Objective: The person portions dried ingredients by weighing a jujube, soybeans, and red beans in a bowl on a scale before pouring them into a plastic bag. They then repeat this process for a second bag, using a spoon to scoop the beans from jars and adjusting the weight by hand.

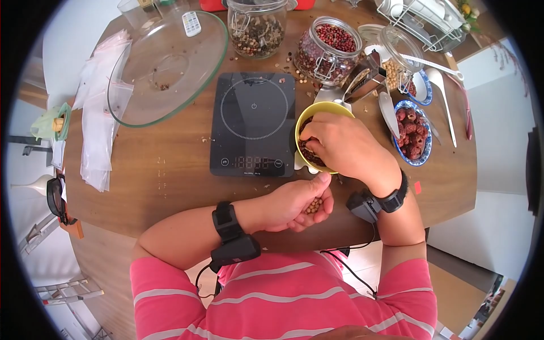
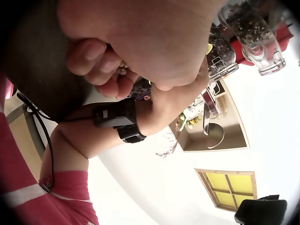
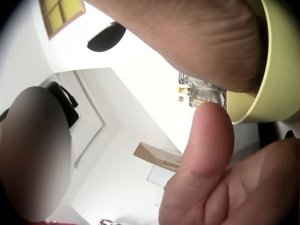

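Note:
My left hand [image 1: 300, 204] is palm up with its fingers curled round a small heap of pale tan beans [image 1: 313, 205], just in front of a yellow bowl [image 3: 283, 70]. Dark reddish beans [image 1: 309, 152] lie inside that bowl. My right hand [image 1: 345, 144] reaches down over its rim, fingers bent among the dark beans. Its fingertips are hidden, so I cannot tell whether they pinch any. Left of the bowl lies a flat black kitchen scale [image 1: 253, 122], and the bowl's rim overlaps the scale's right edge in the head view.
Behind stand a jar of dark dried pieces [image 1: 258, 39], a jar of red beans [image 1: 328, 56] and an open jar of pale beans [image 1: 392, 73]. A blue-patterned dish of dried red fruit [image 1: 412, 136] is at right. A glass lid [image 1: 170, 96] and plastic bags [image 1: 96, 136] lie left.

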{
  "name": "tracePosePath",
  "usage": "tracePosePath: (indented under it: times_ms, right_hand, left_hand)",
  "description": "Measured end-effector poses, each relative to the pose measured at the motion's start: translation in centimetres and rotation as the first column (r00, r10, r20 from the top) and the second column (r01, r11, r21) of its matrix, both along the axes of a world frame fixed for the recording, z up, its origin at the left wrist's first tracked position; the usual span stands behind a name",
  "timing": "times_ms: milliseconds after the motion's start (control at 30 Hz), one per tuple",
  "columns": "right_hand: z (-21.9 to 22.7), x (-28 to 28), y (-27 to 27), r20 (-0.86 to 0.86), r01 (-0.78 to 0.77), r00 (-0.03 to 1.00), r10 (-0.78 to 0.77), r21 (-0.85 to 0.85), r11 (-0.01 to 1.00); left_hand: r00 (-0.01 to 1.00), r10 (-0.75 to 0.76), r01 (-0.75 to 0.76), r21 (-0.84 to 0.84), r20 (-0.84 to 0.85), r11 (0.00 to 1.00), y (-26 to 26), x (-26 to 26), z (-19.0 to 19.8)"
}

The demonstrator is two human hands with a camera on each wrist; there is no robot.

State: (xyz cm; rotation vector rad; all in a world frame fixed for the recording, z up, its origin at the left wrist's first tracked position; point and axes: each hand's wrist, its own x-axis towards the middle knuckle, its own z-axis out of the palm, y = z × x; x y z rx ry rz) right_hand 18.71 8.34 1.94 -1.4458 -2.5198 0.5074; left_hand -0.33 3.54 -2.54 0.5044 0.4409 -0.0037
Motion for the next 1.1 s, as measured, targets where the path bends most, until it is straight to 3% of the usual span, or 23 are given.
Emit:
tracePosePath:
  times_ms: [233,300,433,533,600,700,767,833,867,933,1067,1100]
  right_hand:
    - [0.5,0.4,-0.2,0.034,0.024,0.999,-0.023,-0.012,1.000]
    - [2.0,0.9,-0.8,0.031,0.115,0.993,-0.115,-0.013,0.993]
    - [5.5,2.1,-2.5,0.027,0.126,0.992,-0.124,-0.061,0.990]
    - [8.5,2.0,-3.8,-0.059,0.064,0.996,-0.073,-0.138,0.988]
    - [9.0,1.7,-4.3,-0.288,-0.124,0.956,0.053,-0.235,0.964]
    - [8.3,1.7,-3.6,-0.221,-0.170,0.968,0.120,-0.223,0.960]
    - [7.6,1.8,-3.3,-0.159,-0.086,0.986,0.054,-0.196,0.977]
    - [5.2,1.8,-2.9,-0.027,0.166,0.986,-0.165,0.036,0.985]
    - [4.3,1.6,-2.8,-0.028,0.171,0.985,-0.170,0.036,0.985]
    - [2.8,0.8,-2.3,0.145,0.244,0.955,-0.257,0.103,0.964]
    - [1.2,0.8,-1.4,-0.047,0.141,0.990,-0.136,0.119,0.983]
    - [1.2,1.2,-1.2,-0.099,0.058,0.994,-0.047,0.109,0.992]
  left_hand:
    - [1.000,-0.004,0.004,0.019,0.006,1.000,0.0,0.0,0.0]
    - [1.000,-0.002,0.002,0.016,0.005,1.000,0.0,0.0,0.0]
    - [1.000,0.015,-0.015,-0.001,0.008,1.000,0.0,0.0,-0.1]
    - [0.999,0.040,-0.040,-0.044,0.003,0.998,0.0,0.0,-0.3]
    - [0.998,0.061,-0.060,-0.066,0.009,0.996,0.1,0.0,-0.3]
    - [0.996,0.086,-0.085,-0.085,0.011,0.993,0.0,0.0,-0.2]
    - [0.995,0.096,-0.095,-0.083,0.011,0.992,0.0,0.0,-0.2]
    - [0.997,0.071,-0.070,-0.050,0.007,0.996,-0.1,0.1,-0.4]
    - [0.998,0.066,-0.065,-0.049,0.006,0.997,-0.1,0.1,-0.4]
    - [0.999,0.046,-0.045,-0.053,0.011,0.998,0.0,0.1,-0.6]
    - [1.000,0.017,-0.017,-0.018,0.003,1.000,0.0,0.0,-0.2]
    - [1.000,0.014,-0.014,-0.009,0.000,1.000,0.0,0.0,-0.2]
